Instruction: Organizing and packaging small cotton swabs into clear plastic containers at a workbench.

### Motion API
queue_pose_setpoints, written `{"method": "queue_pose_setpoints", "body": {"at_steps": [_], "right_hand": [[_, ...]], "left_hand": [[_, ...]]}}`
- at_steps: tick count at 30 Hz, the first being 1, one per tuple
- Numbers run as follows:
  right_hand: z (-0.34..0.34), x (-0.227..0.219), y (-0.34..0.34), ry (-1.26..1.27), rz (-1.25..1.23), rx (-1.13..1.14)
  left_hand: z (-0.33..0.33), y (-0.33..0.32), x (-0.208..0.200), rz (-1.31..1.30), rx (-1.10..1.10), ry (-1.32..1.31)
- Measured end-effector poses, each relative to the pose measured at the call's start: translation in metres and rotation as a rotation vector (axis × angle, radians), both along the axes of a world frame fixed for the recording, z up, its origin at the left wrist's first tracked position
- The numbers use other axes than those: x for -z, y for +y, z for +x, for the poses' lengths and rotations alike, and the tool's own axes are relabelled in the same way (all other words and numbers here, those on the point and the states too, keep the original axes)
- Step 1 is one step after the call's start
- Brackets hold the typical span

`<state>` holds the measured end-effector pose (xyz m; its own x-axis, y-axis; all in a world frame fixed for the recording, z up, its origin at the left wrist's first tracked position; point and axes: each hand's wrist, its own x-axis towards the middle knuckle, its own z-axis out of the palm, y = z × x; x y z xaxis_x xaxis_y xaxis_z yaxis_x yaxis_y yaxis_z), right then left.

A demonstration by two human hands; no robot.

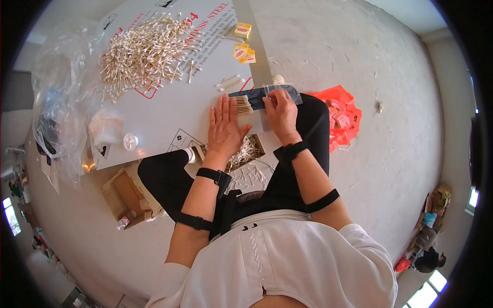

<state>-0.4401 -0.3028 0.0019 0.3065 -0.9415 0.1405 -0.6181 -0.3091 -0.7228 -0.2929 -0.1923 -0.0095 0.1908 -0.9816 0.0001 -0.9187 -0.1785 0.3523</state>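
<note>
My left hand (pixel 224 126) lies flat on the table's near right corner, its fingers stretched over one end of a neat row of cotton swabs (pixel 244 105). Beside the row, a dark, glossy plastic strip (pixel 291 92) with clear edges reaches past the table edge towards my right knee. My right hand (pixel 282 111) is closed over this strip, thumb and fingertips pinched together; what is between them is too small to make out. A few loose cotton swabs (pixel 230 82) lie just beyond my left fingertips.
A big heap of cotton swabs (pixel 146 54) covers the table's far left, near small yellow boxes (pixel 242 30) and a clear plastic bag (pixel 67 102). Below the table stand a box of swabs (pixel 250 151) and an open carton (pixel 120 192). A red bag (pixel 349 110) lies right.
</note>
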Motion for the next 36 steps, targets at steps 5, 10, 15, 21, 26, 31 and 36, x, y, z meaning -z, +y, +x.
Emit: {"method": "queue_pose_setpoints", "body": {"at_steps": [5,10,15,21,26,31,36], "right_hand": [[0.0,-0.006,-0.013,0.3,-0.155,-0.103],[0.007,-0.014,0.015,0.151,-0.324,-0.542],[0.005,0.0,0.034,0.162,-0.326,-0.429],[0.006,-0.005,0.036,0.377,-0.373,-0.459],[-0.003,0.001,0.014,0.09,-0.212,-0.21],[0.007,-0.015,-0.016,0.492,-0.076,-0.165],[0.023,-0.036,-0.033,0.698,-0.02,-0.302]], "left_hand": [[-0.003,0.0,0.001,-0.012,0.013,-0.058],[-0.001,0.0,0.004,-0.009,0.009,-0.056],[-0.003,-0.001,0.001,-0.003,0.012,-0.072],[-0.002,-0.002,0.001,0.005,0.003,-0.067],[-0.002,-0.001,0.0,0.0,0.003,-0.037],[-0.005,-0.001,0.003,-0.032,-0.002,-0.037],[-0.011,-0.002,0.007,-0.031,-0.038,-0.031]]}}
